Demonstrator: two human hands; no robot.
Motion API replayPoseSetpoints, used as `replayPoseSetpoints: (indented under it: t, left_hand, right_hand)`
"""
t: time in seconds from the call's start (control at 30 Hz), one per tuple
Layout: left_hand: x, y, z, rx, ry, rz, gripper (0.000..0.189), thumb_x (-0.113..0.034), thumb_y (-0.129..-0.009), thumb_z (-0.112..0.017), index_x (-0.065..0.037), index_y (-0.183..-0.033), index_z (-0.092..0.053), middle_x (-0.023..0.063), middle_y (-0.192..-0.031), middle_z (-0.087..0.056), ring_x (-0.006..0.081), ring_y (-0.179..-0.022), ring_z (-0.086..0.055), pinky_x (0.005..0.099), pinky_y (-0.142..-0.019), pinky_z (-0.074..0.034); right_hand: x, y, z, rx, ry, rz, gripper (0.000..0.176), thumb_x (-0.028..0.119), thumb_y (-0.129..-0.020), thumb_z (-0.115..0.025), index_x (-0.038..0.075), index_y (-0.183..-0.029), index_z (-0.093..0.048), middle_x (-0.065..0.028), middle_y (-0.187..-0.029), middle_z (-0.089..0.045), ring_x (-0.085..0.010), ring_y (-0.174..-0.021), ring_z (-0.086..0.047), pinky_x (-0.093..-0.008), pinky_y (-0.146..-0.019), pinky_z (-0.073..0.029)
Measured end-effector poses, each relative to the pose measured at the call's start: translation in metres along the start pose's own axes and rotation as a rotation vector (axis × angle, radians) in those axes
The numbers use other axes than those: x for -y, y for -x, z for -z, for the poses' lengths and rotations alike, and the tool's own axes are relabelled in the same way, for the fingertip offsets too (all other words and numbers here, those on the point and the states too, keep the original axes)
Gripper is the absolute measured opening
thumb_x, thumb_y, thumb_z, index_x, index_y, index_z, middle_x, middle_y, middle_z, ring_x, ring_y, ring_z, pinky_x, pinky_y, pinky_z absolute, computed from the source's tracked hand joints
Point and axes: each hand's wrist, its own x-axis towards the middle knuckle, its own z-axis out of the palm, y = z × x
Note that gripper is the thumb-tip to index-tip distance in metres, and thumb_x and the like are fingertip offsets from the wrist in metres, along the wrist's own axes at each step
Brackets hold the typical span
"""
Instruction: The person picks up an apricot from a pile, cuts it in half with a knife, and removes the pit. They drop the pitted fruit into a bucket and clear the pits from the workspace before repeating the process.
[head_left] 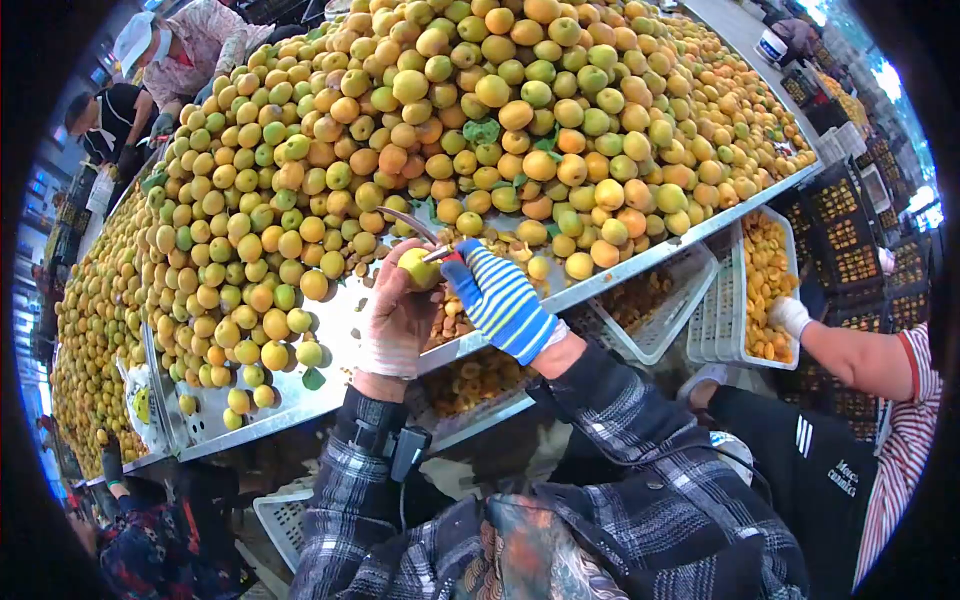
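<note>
My left hand (pixel 392 318), in a pale, stained glove, is closed round a yellow-green apricot (pixel 420 270) above the metal table's front edge. Over the right of that fruit, my right hand (pixel 503 300), in a blue, white and yellow striped glove, grips a pair of shears (pixel 412 222). One long curved blade points up and left past the fruit; a shorter metal part reaches the apricot's upper side. Some red shows near the grip, and the handles are mostly hidden in my fingers. A large heap of apricots (pixel 500 120) rises just beyond both hands.
The metal table's rim (pixel 640 270) runs in front of me. Below it stand a white crate (pixel 655 335) and a stacked crate (pixel 728 300) of fruit pieces. A co-worker's gloved hand (pixel 790 316) touches that crate's contents. Other people work at the left.
</note>
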Motion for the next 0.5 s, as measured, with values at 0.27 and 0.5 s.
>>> replayPoseSetpoints:
  t: [0.27,0.5]
  left_hand:
    - [0.003,-0.007,-0.003,-0.052,-0.082,-0.056,0.042,-0.024,-0.086,-0.061,-0.007,-0.122,-0.046,0.0070,-0.116,-0.054,0.0160,-0.101,-0.054,0.0271,-0.085,-0.045]
    - [0.003,-0.004,-0.005,-0.118,-0.193,-0.070,0.040,-0.019,-0.083,-0.059,-0.007,-0.119,-0.046,0.0062,-0.112,-0.055,0.0142,-0.098,-0.054,0.0247,-0.086,-0.043]
  right_hand:
    - [0.016,-0.005,0.005,0.086,0.249,-0.038,0.037,0.032,-0.093,-0.053,-0.004,-0.097,-0.057,-0.0219,-0.064,-0.059,-0.0381,-0.060,-0.059,-0.0454,-0.053,-0.045]
    - [0.005,0.000,-0.012,0.110,0.275,-0.118,0.039,0.037,-0.094,-0.048,-0.001,-0.091,-0.053,-0.0206,-0.059,-0.059,-0.0386,-0.056,-0.061,-0.0488,-0.049,-0.047]
